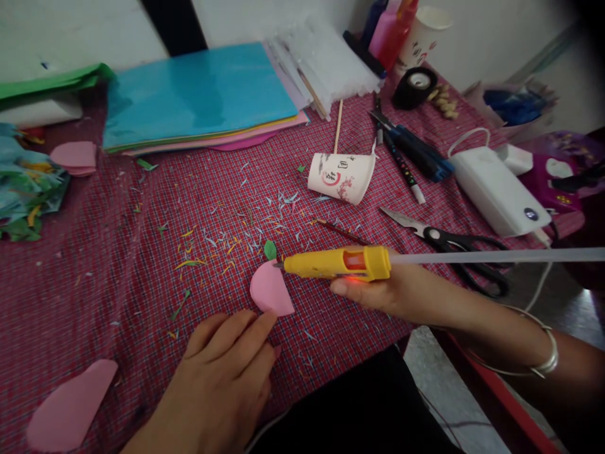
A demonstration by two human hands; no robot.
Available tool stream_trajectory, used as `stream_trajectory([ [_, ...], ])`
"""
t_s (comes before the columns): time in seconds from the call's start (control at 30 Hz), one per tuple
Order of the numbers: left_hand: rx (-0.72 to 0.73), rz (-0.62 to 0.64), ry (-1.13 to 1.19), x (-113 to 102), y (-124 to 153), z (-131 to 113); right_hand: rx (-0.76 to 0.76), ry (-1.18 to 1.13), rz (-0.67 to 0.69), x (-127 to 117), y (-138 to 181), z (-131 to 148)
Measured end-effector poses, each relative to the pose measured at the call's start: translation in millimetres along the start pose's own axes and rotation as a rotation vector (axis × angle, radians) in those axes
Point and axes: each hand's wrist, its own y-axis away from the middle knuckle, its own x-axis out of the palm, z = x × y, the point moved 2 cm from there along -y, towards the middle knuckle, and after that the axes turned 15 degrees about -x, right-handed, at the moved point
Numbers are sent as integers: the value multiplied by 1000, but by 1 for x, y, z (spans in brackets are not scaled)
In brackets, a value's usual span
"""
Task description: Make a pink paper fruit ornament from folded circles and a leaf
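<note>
My right hand (373,290) is closed around a yellow hot glue gun (321,263), with a long clear glue stick (496,255) running out of its back. A reddish light glows on the gun's side. Its nozzle points left, at the top of a folded pink paper piece (269,290) with a small green paper leaf (270,250). Whether the nozzle touches the paper I cannot tell. My left hand (227,372) holds that pink piece down on the tablecloth, fingers close together and the index fingertip on its lower edge.
Paper scraps (231,243) litter the red checked cloth. Another pink piece (70,407) lies front left. Scissors (444,243), a tipped paper cup (341,178), a cutter (418,148) and a white power bank-like box (501,189) lie to the right. Coloured sheets (198,94) are stacked behind.
</note>
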Motion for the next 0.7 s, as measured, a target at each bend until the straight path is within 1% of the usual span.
stream_trajectory([
  [0.7,1,7,0,-2,0,-1,6,27,41,-2,-1,1],
])
